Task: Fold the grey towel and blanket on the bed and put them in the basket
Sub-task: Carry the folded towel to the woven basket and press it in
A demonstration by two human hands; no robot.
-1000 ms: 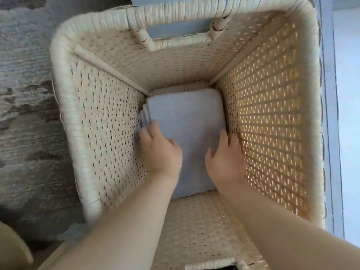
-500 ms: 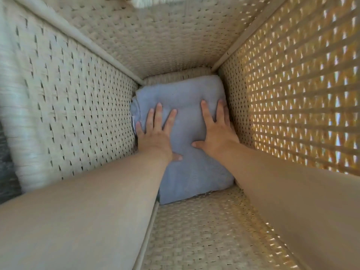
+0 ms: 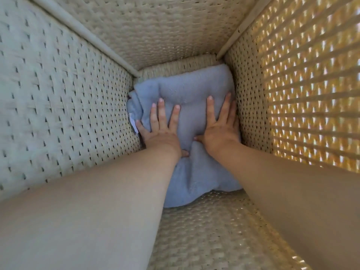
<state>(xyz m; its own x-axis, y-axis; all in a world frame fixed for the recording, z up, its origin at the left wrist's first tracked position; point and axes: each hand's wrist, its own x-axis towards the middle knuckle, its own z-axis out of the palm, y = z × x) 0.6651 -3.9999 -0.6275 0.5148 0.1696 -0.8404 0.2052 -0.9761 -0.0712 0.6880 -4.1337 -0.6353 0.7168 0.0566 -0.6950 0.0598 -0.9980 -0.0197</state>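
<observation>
A folded grey-blue cloth (image 3: 187,88), towel or blanket I cannot tell, lies at the bottom of a tall woven wicker basket (image 3: 64,106). Both my arms reach deep inside. My left hand (image 3: 160,131) presses flat on the cloth's left half, fingers straight and spread. My right hand (image 3: 220,125) presses flat on its right half, close to the right wall, fingers straight. The cloth dents and wrinkles under my palms. A small white tag (image 3: 134,124) shows at the cloth's left edge.
The basket walls fill the whole view on all sides. Light shines through the weave of the right wall (image 3: 303,90). A strip of bare woven bottom (image 3: 196,67) shows beyond the cloth's far edge.
The view has dropped deeper into the basket. My hands went from holding the cloth's near edge to lying flat with spread fingers, and now push it down harder, wrinkling it.
</observation>
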